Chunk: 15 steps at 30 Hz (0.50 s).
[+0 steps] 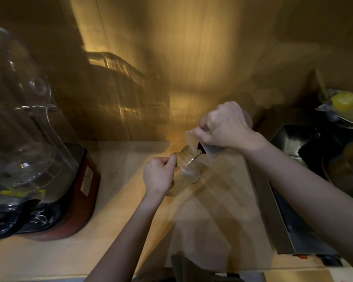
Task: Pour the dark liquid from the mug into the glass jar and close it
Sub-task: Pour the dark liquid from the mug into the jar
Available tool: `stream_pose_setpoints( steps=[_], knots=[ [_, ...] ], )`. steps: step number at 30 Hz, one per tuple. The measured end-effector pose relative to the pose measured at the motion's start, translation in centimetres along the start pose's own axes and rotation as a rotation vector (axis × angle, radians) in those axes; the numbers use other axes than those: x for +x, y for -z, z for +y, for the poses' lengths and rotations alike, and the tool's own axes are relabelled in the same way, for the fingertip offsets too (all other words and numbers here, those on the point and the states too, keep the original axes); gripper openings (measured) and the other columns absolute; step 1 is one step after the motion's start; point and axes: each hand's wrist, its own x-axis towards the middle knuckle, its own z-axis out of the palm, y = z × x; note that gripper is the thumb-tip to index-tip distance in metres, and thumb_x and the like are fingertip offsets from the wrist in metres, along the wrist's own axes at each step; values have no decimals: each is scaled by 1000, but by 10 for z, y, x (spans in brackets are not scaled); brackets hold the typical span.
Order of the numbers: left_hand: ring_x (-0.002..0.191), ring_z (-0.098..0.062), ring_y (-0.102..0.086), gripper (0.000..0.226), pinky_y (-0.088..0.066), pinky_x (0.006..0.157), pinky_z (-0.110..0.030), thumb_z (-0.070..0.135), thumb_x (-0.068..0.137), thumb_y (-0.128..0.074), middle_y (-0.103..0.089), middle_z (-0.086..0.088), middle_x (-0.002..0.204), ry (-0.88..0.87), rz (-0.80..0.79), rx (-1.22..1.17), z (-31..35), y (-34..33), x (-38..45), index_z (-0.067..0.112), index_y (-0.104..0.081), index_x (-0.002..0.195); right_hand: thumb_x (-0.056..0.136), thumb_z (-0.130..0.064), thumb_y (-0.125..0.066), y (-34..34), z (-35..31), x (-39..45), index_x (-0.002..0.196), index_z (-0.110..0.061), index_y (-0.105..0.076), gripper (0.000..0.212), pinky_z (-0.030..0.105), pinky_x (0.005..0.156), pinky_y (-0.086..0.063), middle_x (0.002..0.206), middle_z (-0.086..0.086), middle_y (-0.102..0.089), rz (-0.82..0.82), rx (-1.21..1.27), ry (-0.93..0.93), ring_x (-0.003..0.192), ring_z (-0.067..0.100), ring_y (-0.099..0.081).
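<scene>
A clear glass jar (186, 169) with a threaded, open mouth stands on the wooden counter (120, 200), tilted toward the right. My left hand (159, 175) grips its left side near the neck. My right hand (224, 127) holds a pale mug (194, 138) tipped down over the jar's mouth. Dark liquid (198, 152) runs from the mug's lip into the jar. No jar lid shows in view.
A blender with a clear jug (18, 119) on a red base (77, 200) stands at the left. A dark metal sink area (293, 210) borders the counter on the right, with dishes and something yellow (344, 101) behind it. A wooden wall (192, 58) rises behind.
</scene>
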Motion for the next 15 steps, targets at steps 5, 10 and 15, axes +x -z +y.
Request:
stream_pose_setpoints(
  steps=[5, 10, 15],
  knots=[
    [42, -20, -27, 54, -23, 45, -31, 23, 81, -52, -24, -1, 30, 25, -2, -13, 2, 0, 0, 14, -27, 34, 60, -21, -65, 1, 0, 6, 28, -11, -46, 38, 9, 51, -5, 35, -5, -16, 43, 0, 7, 31, 15, -19],
    [48, -27, -27, 53, -23, 47, -33, 23, 80, -51, -24, -4, 39, 57, 1, -1, 5, 0, -1, 13, -25, 34, 63, -24, -60, 4, -2, 8, 28, -14, -44, 40, 8, 53, -4, 35, -6, -13, 42, -42, 32, 31, 14, -18],
    [55, -32, -30, 52, -26, 53, -34, 32, 76, -48, -26, -10, 42, 53, -16, -14, 5, 0, 0, 10, -28, 34, 67, -28, -55, 3, -4, 9, 28, -14, -42, 44, 9, 48, -7, 34, -5, -17, 36, -60, 87, 30, 14, -20]
  ],
)
